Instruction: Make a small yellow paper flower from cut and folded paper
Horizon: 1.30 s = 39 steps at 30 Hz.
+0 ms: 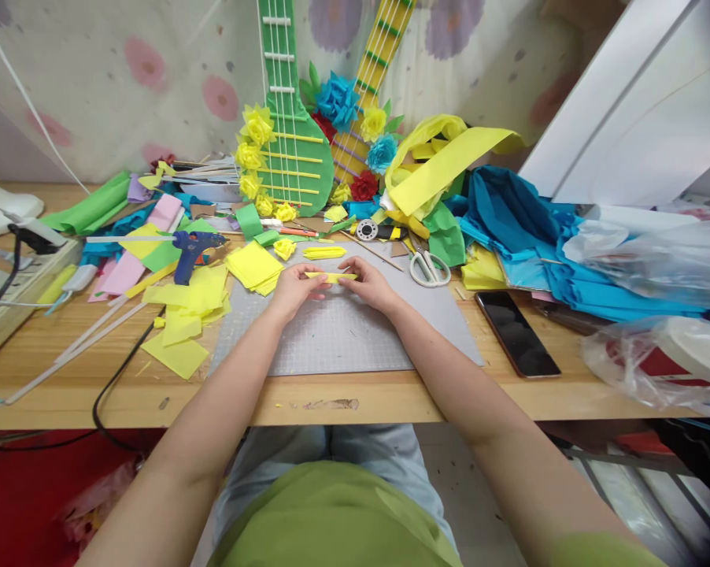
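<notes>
Above the grey cutting mat (343, 339), both hands hold one narrow folded strip of yellow paper (332, 277) level between them. My left hand (296, 291) pinches its left end, and my right hand (370, 285) pinches its right end. Just beyond the fingers lie several folded yellow strips (324, 253) in a small bundle. A stack of yellow paper squares (254, 266) sits close to my left hand, with a small yellow paper flower (284, 249) at its upper right. White-handled scissors (430, 268) rest to the right of my right hand.
A blue glue gun (193, 253) lies left among paper scraps. Green (299, 157) and yellow (352, 150) paper-covered guitar shapes with flowers lean at the back. A phone (517, 332) lies right, near crumpled blue paper (508, 209) and a plastic-wrapped tub (679, 354). A black cable (110, 386) crosses the front edge.
</notes>
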Available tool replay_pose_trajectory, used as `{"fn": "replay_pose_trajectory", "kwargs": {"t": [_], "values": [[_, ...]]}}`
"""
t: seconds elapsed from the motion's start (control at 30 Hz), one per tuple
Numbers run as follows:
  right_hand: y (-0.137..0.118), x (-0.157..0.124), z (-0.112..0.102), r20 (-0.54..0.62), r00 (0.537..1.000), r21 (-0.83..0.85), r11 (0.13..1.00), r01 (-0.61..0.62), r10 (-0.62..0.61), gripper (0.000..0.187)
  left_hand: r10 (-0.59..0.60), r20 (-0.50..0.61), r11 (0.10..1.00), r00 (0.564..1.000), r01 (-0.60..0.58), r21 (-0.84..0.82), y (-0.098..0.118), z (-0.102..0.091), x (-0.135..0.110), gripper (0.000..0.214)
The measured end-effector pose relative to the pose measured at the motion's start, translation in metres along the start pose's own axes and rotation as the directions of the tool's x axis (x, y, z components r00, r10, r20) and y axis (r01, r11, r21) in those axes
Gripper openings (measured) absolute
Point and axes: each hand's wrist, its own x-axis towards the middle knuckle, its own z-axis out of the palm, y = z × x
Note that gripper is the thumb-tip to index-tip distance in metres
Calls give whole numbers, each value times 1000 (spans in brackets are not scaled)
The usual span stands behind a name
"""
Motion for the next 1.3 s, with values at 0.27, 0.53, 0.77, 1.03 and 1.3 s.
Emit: {"fn": "replay_pose_trajectory", "kwargs": {"t": [0.27, 0.53, 0.77, 1.03, 1.3], "values": [[2, 1, -2, 2, 1000, -15, 1000, -2, 2, 25, -57, -67, 997, 996, 53, -54, -1, 0, 2, 20], [-5, -2, -7, 31, 997, 163, 983, -81, 77, 26, -59, -57, 991, 997, 52, -126, 5, -8, 2, 24], [-16, -4, -20, 334, 890, 367, 827, -425, 310, 26, 55, 184, 998, 981, -46, -53, 12, -23, -5, 33], [-17, -1, -21, 336, 839, 426, 726, -540, 427, 20, -58, 262, 990, 963, 89, -109, 11, -17, -4, 31], [-22, -2, -17, 326, 840, 411, 735, -539, 433, 17, -94, 151, 994, 984, 100, -31, 6, -10, -5, 24]]}}
